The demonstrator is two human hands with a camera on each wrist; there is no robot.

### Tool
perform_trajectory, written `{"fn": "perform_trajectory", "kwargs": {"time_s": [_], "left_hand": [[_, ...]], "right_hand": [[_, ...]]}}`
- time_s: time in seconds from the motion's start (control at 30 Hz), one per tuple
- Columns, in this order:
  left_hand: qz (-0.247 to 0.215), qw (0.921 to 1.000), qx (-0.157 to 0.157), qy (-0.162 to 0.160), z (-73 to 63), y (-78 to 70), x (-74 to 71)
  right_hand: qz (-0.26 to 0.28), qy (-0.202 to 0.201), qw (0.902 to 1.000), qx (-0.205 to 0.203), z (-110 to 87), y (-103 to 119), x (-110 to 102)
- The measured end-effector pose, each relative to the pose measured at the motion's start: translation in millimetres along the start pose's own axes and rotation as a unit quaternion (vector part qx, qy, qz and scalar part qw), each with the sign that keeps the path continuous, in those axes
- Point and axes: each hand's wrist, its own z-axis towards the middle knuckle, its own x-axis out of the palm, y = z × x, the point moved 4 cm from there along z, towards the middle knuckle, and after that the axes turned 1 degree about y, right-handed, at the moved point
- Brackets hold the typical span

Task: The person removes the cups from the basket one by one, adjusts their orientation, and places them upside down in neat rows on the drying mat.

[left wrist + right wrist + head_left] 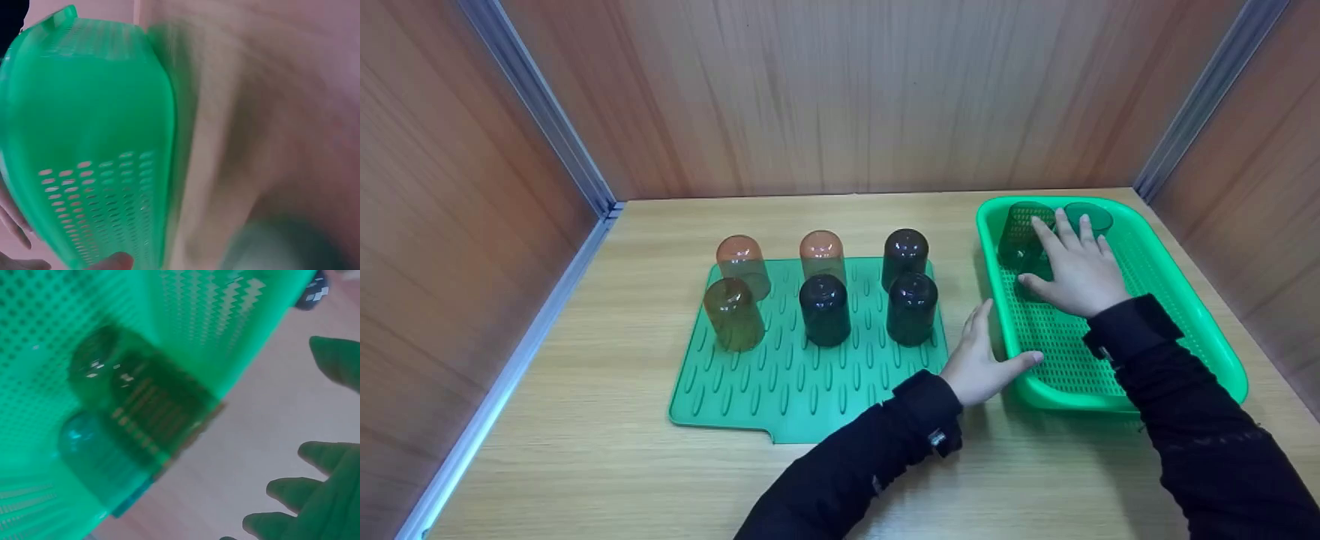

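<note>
My right hand [1081, 274] is over the green plastic basket [1076, 403], fingers spread and straight. Its fingertips overlap a dark see-through cup [1021, 236] in the head view; a teal cup [1099, 216] lies beside it at the basket's far end. In the right wrist view, both the dark cup [163, 402] and the teal cup [93, 455] lean on the basket wall, with the fingers [332, 495] apart from them. My left hand [981, 366], thumb and fingers held apart, is at the basket's left side with nothing in its grasp.
Left of the basket lies a green ridged drying mat [802, 390]. Several cups stand upside down on it in two rows: an amber one [733, 319], two orange-pink [741, 259] ones and three dark [825, 311] ones. Wooden panels [855, 97] enclose the table.
</note>
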Motion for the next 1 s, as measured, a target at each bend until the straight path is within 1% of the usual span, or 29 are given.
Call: {"fn": "perform_trajectory", "kwargs": {"time_s": [0.07,0.13,0.23,0.37,0.43,0.53,0.63,0.7,0.83,1.0], "left_hand": [[-0.019,0.9996,-0.019,0.000,2.9,2.5,5.1],[-0.038,0.9989,-0.029,0.000,5.4,4.0,9.2],[-0.059,0.9977,-0.032,0.005,8.1,5.7,14.7],[-0.101,0.9944,-0.024,0.018,11.8,8.0,19.2],[-0.128,0.9912,-0.020,0.028,13.0,8.8,20.7],[-0.167,0.9848,-0.012,0.045,13.9,9.2,24.0],[-0.195,0.9795,-0.011,0.051,13.4,8.8,26.9],[-0.211,0.9759,-0.010,0.053,13.0,8.4,28.9],[-0.214,0.9751,-0.013,0.056,12.4,8.7,30.8],[-0.199,0.9783,-0.018,0.054,12.4,10.7,31.6]], "right_hand": [[-0.009,0.016,0.9997,0.018,4.7,-7,4],[-0.015,0.030,0.9989,0.033,7.9,-13,8],[-0.019,0.049,0.9975,0.047,10.0,-17,15],[-0.033,0.070,0.9961,0.043,11.0,-18,23],[-0.047,0.071,0.9958,0.033,11.4,-16,26],[-0.075,0.055,0.9955,0.015,12.7,-14,26],[-0.093,0.041,0.9948,-0.001,14.4,-13,26],[-0.093,0.038,0.9950,-0.008,15.4,-13,26],[-0.069,0.034,0.9970,-0.006,16.5,-13,27],[-0.057,0.039,0.9976,0.001,16.3,-12,27]]}}
